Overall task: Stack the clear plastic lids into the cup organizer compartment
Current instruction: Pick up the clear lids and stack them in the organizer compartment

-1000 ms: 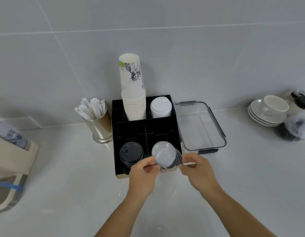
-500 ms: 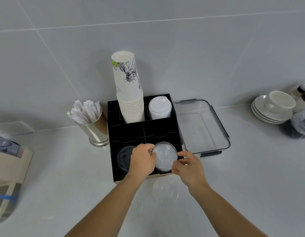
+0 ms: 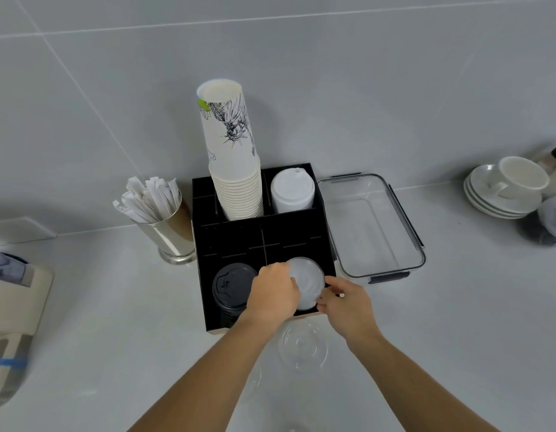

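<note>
Both hands, left hand [image 3: 275, 293] and right hand [image 3: 348, 304], pinch opposite edges of a clear lid [image 3: 306, 280], keeping it level over the organizer's [image 3: 208, 275] near right compartment; another lid [image 3: 303, 346] waits on the desk [image 3: 441, 338].

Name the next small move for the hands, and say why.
Probably let go and settle the clear lids into the organizer's front right compartment: both the left hand and right hand hold them at its opening, beside the black lids.
</note>
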`<state>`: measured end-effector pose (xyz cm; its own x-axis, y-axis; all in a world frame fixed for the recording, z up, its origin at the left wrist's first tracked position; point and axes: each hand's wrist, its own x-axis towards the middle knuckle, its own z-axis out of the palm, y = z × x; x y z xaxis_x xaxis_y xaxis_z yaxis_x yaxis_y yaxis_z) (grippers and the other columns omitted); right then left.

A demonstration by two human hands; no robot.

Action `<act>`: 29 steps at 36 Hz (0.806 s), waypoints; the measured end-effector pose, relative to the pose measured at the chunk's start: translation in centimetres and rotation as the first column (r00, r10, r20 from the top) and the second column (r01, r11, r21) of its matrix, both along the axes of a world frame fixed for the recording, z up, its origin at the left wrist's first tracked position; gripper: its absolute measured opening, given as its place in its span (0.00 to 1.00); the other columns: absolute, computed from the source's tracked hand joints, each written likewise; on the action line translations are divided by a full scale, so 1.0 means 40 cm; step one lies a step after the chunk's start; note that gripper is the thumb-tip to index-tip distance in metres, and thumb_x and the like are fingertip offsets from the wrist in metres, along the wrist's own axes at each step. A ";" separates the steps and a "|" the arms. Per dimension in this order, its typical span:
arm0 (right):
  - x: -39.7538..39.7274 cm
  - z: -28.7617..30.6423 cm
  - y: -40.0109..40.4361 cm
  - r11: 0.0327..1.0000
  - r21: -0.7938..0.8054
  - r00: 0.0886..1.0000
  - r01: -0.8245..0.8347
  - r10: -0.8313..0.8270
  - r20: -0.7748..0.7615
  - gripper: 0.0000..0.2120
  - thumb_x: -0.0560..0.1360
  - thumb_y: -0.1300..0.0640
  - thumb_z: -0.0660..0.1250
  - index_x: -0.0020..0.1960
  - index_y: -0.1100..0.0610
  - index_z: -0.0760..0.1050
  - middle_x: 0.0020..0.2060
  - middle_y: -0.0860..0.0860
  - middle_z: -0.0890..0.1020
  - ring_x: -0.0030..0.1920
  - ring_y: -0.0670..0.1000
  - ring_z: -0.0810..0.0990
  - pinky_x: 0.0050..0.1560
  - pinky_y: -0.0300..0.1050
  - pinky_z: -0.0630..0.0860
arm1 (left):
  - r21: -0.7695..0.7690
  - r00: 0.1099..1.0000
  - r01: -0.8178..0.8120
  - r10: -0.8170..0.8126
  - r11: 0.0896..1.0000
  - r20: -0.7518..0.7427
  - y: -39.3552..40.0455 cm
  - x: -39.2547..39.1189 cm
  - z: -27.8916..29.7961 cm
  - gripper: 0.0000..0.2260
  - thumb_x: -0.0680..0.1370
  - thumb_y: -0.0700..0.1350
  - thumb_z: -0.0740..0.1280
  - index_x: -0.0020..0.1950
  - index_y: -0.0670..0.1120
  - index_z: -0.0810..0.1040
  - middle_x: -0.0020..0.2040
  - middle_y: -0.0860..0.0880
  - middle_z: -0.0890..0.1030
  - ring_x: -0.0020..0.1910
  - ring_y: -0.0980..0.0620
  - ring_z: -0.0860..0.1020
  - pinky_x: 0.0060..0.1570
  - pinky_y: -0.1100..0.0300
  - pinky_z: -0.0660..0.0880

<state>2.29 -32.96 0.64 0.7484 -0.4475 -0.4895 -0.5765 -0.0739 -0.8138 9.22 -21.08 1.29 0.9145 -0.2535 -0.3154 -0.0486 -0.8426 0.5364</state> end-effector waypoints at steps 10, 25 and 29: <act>-0.004 0.023 -0.001 0.999 0.037 0.999 0.009 -0.008 -0.034 0.12 0.77 0.64 0.61 0.42 0.55 0.80 0.45 0.67 0.82 0.43 0.68 0.79 0.58 0.68 0.75 | 0.071 0.998 0.056 -0.057 0.996 0.008 -0.002 -0.001 -0.022 0.08 0.79 0.38 0.58 0.49 0.37 0.75 0.51 0.37 0.80 0.48 0.38 0.79 0.38 0.54 0.67; -0.028 0.037 -0.029 0.994 0.047 0.989 -0.094 0.099 -0.107 0.10 0.75 0.58 0.62 0.43 0.64 0.79 0.32 0.52 0.76 0.37 0.51 0.74 0.48 0.52 0.80 | 0.068 0.995 0.047 -0.053 0.997 0.083 0.004 -0.015 -0.001 0.09 0.80 0.42 0.58 0.40 0.43 0.67 0.44 0.43 0.78 0.38 0.48 0.72 0.36 0.58 0.65; -0.037 0.054 -0.031 0.994 0.023 0.990 -0.106 0.107 -0.088 0.08 0.76 0.56 0.65 0.42 0.56 0.82 0.43 0.62 0.83 0.39 0.54 0.79 0.58 0.62 0.78 | 0.011 0.988 0.058 -0.059 0.998 0.141 0.020 -0.035 0.009 0.15 0.79 0.40 0.58 0.32 0.46 0.61 0.35 0.51 0.69 0.35 0.48 0.68 0.28 0.59 0.61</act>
